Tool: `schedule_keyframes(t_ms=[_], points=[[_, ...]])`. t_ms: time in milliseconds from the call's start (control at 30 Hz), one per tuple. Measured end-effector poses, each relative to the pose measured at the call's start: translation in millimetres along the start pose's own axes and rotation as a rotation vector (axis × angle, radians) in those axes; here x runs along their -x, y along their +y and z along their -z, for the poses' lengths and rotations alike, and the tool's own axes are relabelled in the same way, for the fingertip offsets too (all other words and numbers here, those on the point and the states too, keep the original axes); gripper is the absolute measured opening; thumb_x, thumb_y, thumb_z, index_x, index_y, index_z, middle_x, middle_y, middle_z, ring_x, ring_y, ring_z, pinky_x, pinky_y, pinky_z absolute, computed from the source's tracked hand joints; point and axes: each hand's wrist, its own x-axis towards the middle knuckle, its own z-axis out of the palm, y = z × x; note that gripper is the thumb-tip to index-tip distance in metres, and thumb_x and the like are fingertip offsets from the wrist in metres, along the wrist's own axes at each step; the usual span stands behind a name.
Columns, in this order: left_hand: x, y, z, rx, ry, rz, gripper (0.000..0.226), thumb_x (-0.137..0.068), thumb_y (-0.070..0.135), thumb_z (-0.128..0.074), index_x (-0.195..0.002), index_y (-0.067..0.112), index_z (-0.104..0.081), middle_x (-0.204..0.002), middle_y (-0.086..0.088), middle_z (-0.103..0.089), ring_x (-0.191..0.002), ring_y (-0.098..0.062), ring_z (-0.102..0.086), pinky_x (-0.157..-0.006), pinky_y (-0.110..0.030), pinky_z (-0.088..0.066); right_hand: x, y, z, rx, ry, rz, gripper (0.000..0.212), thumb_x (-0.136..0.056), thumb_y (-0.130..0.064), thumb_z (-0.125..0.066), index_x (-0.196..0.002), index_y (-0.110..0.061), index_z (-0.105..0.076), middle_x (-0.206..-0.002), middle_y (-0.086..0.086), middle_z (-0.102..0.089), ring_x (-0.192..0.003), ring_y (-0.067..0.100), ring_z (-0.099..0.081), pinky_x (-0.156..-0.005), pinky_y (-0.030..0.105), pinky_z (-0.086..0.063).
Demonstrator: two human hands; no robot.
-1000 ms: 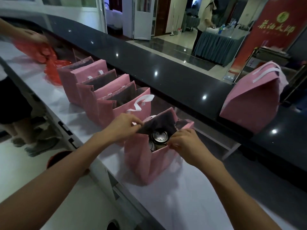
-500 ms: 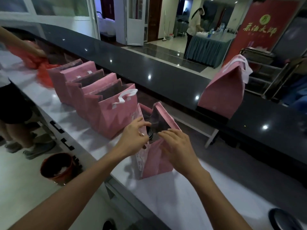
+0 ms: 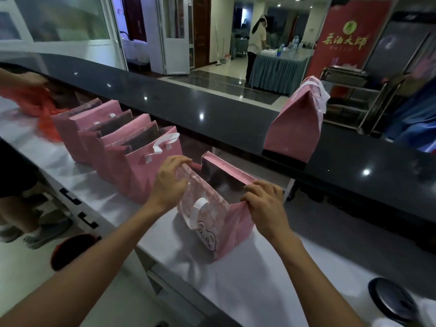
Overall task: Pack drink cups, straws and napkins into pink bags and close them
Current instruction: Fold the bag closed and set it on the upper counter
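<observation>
On counter (image 3: 236,286), L hand (image 3: 170,182) & R hand (image 3: 265,206) now spread bag (image 3: 221,223) mouth wider.

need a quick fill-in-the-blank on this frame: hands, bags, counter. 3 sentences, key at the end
1. The left hand and right hand both pinch the top rim of the pink paper bag with a cartoon face, whose mouth is ____.
2. The closed pink paper bag stands on the ____ stone counter.
3. The open pink bags in a row have ____ handles.

Missing words: open; black; white
</observation>
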Motion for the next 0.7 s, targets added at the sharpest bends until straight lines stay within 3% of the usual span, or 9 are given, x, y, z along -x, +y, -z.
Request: schedule_keyframes(t_ms=[67, 100, 167, 300, 367, 500, 600, 700], points=[[-16.8, -16.5, -1.5, -0.120, -0.137, 0.016, 0.066, -0.074, -0.009, -0.065, -0.135, 0.015, -0.059, -0.142, -0.006, -0.054, -0.134, -0.020, -0.046, -0.115, -0.044, -0.040, -2.8, 6.6, 5.5, -0.011, -0.010, 0.010, 0.009, -0.078, -0.016, -0.082, -0.082, -0.023, -0.078, -0.109, -0.003, -0.072, -0.116, 0.028, -0.059, -0.095, 0.041, -0.030], [-22.6, -22.1, -2.9, -0.135, -0.218, 0.048, 0.073, -0.075, -0.005, -0.069, -0.142, 0.017, -0.053, -0.148, -0.006, -0.048, -0.139, -0.020, -0.040, -0.118, -0.046, -0.034, -4.5, 9.7, 8.1, -0.016, -0.018, 0.010, 0.011, -0.076, -0.016, -0.083, -0.082, -0.023, -0.078, -0.109, -0.003, -0.073, -0.116, 0.028, -0.059, -0.094, 0.041, -0.032], [-30.0, -28.9, -5.9, -0.054, -0.333, 0.129, 0.081, -0.076, 0.006, -0.077, -0.148, 0.025, -0.045, -0.147, -0.002, -0.050, -0.136, -0.020, -0.044, -0.113, -0.043, -0.040, -8.1, 16.0, 11.8, -0.009, -0.034, -0.001, 0.014, -0.074, -0.016, -0.086, -0.083, -0.025, -0.080, -0.110, -0.003, -0.073, -0.115, 0.027, -0.059, -0.091, 0.044, -0.039], [-29.2, -39.2, -12.3, 0.071, -0.378, 0.152, 0.067, -0.077, 0.014, -0.084, -0.137, 0.028, -0.057, -0.122, 0.008, -0.065, -0.109, -0.009, -0.063, -0.094, -0.034, -0.057, -11.5, 25.8, 15.5, -0.026, 0.002, -0.065, 0.027, -0.074, -0.010, -0.086, -0.098, -0.023, -0.079, -0.119, 0.002, -0.070, -0.110, 0.029, -0.060, -0.086, 0.045, -0.045], [-22.8, -42.6, -14.8, 0.075, -0.356, 0.137, 0.058, -0.076, 0.017, -0.085, -0.129, 0.027, -0.063, -0.115, 0.010, -0.067, -0.104, -0.004, -0.064, -0.090, -0.030, -0.059, -6.3, 24.1, 16.4, -0.152, 0.036, -0.183, 0.029, -0.083, -0.011, -0.079, -0.110, -0.019, -0.076, -0.123, 0.001, -0.068, -0.113, 0.025, -0.058, -0.093, 0.047, -0.048], [-5.8, -46.5, -21.6, 0.116, -0.269, 0.179, 0.040, -0.078, 0.022, -0.084, -0.114, 0.025, -0.069, -0.104, 0.011, -0.069, -0.098, -0.005, -0.065, -0.080, -0.022, -0.057, 15.6, 5.0, 18.7, -0.513, 0.101, -0.455, 0.029, -0.095, -0.032, -0.066, -0.120, -0.018, -0.071, -0.128, -0.003, -0.065, -0.125, 0.015, -0.054, -0.109, 0.044, -0.045], [5.8, -42.1, -26.6, 0.165, -0.270, 0.216, 0.030, -0.079, 0.021, -0.084, -0.105, 0.028, -0.072, -0.098, 0.013, -0.071, -0.093, -0.005, -0.067, -0.075, -0.022, -0.059, 25.7, -4.2, 18.8, -0.540, 0.067, -0.473, 0.037, -0.094, -0.040, -0.064, -0.125, -0.020, -0.069, -0.144, -0.005, -0.054, -0.138, 0.010, -0.042, -0.115, 0.034, -0.033], [13.5, -35.7, -31.1, 0.259, -0.313, 0.230, 0.024, -0.079, 0.022, -0.085, -0.100, 0.028, -0.077, -0.094, 0.014, -0.075, -0.088, -0.005, -0.071, -0.073, -0.029, -0.063, 26.2, 2.0, 12.9, -0.497, 0.007, -0.406, 0.033, -0.093, -0.031, -0.069, -0.122, -0.015, -0.070, -0.143, -0.001, -0.054, -0.138, 0.013, -0.042, -0.117, 0.036, -0.035]])
